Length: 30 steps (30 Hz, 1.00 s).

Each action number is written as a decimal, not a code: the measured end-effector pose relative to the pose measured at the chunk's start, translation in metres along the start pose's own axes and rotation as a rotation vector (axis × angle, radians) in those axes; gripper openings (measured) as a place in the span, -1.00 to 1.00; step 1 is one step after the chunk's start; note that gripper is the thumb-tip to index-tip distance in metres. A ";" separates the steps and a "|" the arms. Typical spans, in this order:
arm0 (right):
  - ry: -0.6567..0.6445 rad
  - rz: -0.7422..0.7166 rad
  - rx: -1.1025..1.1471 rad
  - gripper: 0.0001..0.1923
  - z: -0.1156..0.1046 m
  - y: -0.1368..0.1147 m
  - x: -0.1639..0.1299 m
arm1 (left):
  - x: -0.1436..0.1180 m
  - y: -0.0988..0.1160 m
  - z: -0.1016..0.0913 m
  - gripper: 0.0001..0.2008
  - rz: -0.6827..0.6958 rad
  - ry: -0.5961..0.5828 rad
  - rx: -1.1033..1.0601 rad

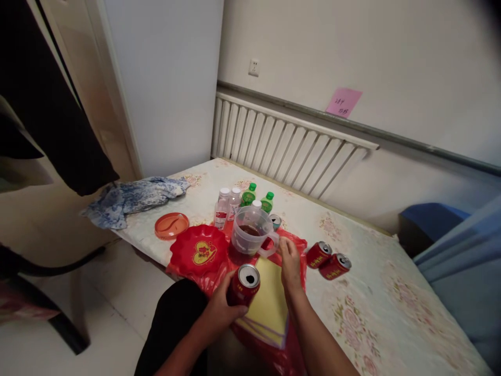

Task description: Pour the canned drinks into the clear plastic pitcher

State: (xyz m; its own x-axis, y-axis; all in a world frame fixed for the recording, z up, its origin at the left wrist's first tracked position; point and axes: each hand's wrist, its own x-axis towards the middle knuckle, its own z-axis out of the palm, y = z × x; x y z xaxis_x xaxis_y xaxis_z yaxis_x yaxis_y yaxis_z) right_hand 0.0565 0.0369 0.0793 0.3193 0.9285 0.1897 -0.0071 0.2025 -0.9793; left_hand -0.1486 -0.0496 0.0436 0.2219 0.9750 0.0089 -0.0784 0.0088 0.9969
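Keep the red can (pixel 246 287) upright in the left hand (pixel 224 309), wrapped firmly about its side just in front of the pitcher (pixel 246 244), with the opened top facing up and the rim clear of the pitcher's wall. Hold the pitcher level by its handle (pixel 269 249) with the right hand (pixel 290 263), fingers apparently curled onto the loop; mind the dark liquid inside and avoid any sideways tug. Treat the crinkled red plastic (pixel 302 253) around the base as liable to slide on the counter (pixel 376 261), and spare the yellow sheets (pixel 270 303) below from drips. Avoid squeezing the can hard, being probably thin-walled. For lettering, look first to the two red cans (pixel 329 260) off to the right, printed with yellow characters too blurred to read for sure. Find red-and-white labels on the white-capped bottles (pixel 222 211) behind the pitcher and green ones on the green-capped bottles (pixel 249 197), also illegible; likewise only a yellow heart-shaped emblem on the scalloped red plate (pixel 182 250). Make out handwriting on the pink note (pixel 344 102), perhaps beginning "28", otherwise unclear.
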 end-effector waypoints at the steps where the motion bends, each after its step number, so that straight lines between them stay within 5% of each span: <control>1: 0.033 0.006 -0.013 -0.70 -0.008 0.002 -0.006 | 0.001 0.002 0.002 -0.21 0.001 -0.005 -0.008; 3: 0.030 0.047 -0.027 -0.62 -0.025 0.004 -0.021 | 0.002 0.004 0.007 -0.20 0.007 -0.022 -0.032; 8: -0.396 0.212 0.114 -0.58 -0.054 -0.009 -0.069 | 0.004 0.009 0.027 -0.21 -0.005 -0.176 -0.221; 12: -0.548 0.207 0.187 -0.52 -0.064 -0.028 -0.096 | 0.001 0.017 0.048 -0.21 0.007 -0.268 -0.355; 19: -0.488 0.212 0.109 -0.32 -0.081 -0.040 -0.113 | -0.002 0.016 0.072 -0.19 0.016 -0.329 -0.400; 25: -0.413 0.111 -0.068 -0.40 -0.096 -0.043 -0.127 | 0.000 0.006 0.088 -0.29 -0.004 -0.463 -0.388; 30: -0.367 0.171 -0.014 -0.40 -0.110 -0.034 -0.141 | -0.005 -0.002 0.106 -0.31 -0.020 -0.580 -0.415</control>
State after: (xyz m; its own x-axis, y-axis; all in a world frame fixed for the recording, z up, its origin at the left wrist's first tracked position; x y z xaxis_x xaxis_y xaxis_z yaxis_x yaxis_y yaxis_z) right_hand 0.1164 -0.1349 0.0777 -0.0450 0.9984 0.0343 -0.0169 0.0335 -0.9993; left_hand -0.0467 -0.0775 0.0495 0.6993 0.6998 0.1461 -0.4068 0.2216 0.8862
